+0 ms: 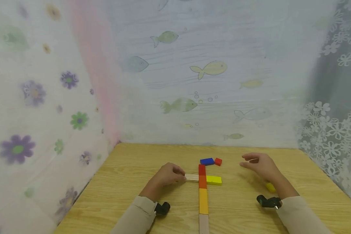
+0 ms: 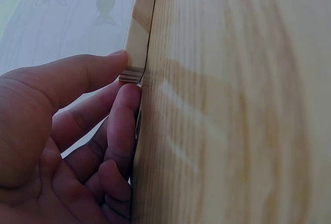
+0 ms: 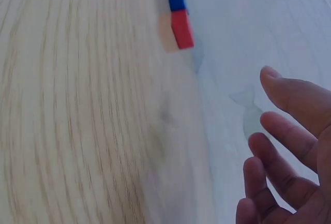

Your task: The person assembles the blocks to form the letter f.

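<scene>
My left hand (image 1: 170, 175) pinches the outer end of a plain wooden block (image 1: 191, 177) lying on the table. In the left wrist view, the thumb (image 2: 103, 69) is on that block and the fingers curl at its end. The block's other end meets an orange-red block (image 1: 202, 182) in a straight row. A red block (image 1: 202, 169) tops this row, with an amber block (image 1: 203, 201) and a pale block (image 1: 203, 224) nearer me. Opposite the wooden block, a yellow block (image 1: 214, 180) sticks out right. My right hand (image 1: 260, 165) hovers over the table's right side, fingers loosely bent, holding nothing.
Beyond the row lie a blue block (image 1: 207, 161) and a small red block (image 1: 218, 161), end to end. A small yellow piece (image 1: 270, 187) sits by the right wrist. Fish-printed sheeting (image 1: 210, 123) stands behind the wooden table (image 1: 120, 182).
</scene>
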Demonstrator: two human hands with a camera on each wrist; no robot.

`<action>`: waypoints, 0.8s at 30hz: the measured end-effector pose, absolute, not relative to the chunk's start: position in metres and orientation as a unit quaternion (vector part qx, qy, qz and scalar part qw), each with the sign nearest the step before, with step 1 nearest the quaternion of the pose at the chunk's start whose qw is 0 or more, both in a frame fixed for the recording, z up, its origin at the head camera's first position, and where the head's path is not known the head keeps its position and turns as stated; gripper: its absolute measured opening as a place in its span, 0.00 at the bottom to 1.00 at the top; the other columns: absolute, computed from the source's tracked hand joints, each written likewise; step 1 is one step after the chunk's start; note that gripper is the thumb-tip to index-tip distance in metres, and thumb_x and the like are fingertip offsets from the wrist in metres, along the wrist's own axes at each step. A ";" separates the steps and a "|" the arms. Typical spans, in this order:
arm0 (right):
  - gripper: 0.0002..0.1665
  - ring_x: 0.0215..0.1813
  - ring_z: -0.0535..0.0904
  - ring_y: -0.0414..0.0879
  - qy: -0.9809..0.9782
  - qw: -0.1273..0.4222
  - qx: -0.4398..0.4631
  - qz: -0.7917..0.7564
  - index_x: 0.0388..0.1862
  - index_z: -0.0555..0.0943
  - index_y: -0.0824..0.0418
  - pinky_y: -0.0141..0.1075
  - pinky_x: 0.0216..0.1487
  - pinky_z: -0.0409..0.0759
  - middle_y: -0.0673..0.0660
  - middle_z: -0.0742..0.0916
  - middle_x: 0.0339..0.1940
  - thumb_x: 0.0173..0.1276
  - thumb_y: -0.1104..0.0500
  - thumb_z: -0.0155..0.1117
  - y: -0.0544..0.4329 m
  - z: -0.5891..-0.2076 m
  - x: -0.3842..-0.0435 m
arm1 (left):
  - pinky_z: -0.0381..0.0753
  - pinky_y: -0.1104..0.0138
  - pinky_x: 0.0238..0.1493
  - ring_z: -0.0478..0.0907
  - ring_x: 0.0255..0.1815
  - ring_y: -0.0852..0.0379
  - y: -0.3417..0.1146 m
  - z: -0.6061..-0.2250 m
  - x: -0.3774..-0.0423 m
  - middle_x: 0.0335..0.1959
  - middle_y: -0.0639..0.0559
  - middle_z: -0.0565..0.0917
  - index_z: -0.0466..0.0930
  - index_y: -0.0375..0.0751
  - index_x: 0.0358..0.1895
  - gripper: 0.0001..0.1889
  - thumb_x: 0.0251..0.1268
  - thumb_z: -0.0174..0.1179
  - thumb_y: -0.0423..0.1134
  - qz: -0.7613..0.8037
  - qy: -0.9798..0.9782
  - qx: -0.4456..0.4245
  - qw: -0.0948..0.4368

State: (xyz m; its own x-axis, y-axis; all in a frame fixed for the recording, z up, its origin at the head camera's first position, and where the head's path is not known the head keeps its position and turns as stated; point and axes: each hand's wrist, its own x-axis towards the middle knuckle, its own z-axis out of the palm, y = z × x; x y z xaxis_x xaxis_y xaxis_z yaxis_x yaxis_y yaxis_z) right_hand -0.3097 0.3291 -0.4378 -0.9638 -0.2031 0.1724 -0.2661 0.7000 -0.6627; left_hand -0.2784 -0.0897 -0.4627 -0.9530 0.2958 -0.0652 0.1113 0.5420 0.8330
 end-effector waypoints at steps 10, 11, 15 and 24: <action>0.36 0.60 0.81 0.63 -0.915 0.019 0.123 0.383 0.68 0.80 0.63 0.45 0.48 0.87 0.69 0.82 0.64 0.72 0.41 0.70 0.364 -0.444 -0.298 | 0.86 0.57 0.47 0.82 0.45 0.53 -0.089 -0.460 -0.276 0.46 0.51 0.87 0.90 0.44 0.47 0.12 0.62 0.74 0.42 0.466 0.872 0.111 0.100; 0.36 0.59 0.82 0.63 -0.915 0.017 0.122 0.383 0.68 0.80 0.63 0.44 0.47 0.87 0.69 0.82 0.64 0.72 0.41 0.69 0.368 -0.444 -0.297 | 0.86 0.57 0.47 0.82 0.45 0.53 -0.089 -0.460 -0.276 0.46 0.51 0.87 0.90 0.44 0.47 0.12 0.62 0.74 0.42 0.465 0.873 0.111 0.100; 0.36 0.58 0.83 0.60 -0.914 0.008 0.116 0.389 0.69 0.79 0.63 0.38 0.45 0.87 0.70 0.82 0.65 0.72 0.42 0.70 0.380 -0.445 -0.295 | 0.86 0.57 0.47 0.82 0.46 0.53 -0.089 -0.459 -0.276 0.47 0.52 0.87 0.90 0.46 0.47 0.12 0.63 0.74 0.43 0.461 0.875 0.108 0.100; 0.38 0.49 0.82 0.37 -0.908 -0.031 0.096 0.407 0.74 0.75 0.63 0.38 0.44 0.85 0.69 0.80 0.69 0.74 0.42 0.68 0.406 -0.452 -0.291 | 0.85 0.58 0.47 0.82 0.44 0.54 -0.090 -0.461 -0.278 0.46 0.53 0.87 0.91 0.48 0.47 0.12 0.63 0.74 0.45 0.455 0.879 0.105 0.099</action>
State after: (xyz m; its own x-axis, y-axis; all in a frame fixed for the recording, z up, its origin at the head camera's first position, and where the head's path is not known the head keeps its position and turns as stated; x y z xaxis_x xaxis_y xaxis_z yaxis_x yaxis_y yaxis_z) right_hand -0.2912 0.4063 -0.4524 -0.9798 -0.1987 0.0223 -0.1490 0.6507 -0.7445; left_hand -0.2784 -0.0898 -0.4608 -0.9582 0.2751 -0.0789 0.0942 0.5636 0.8207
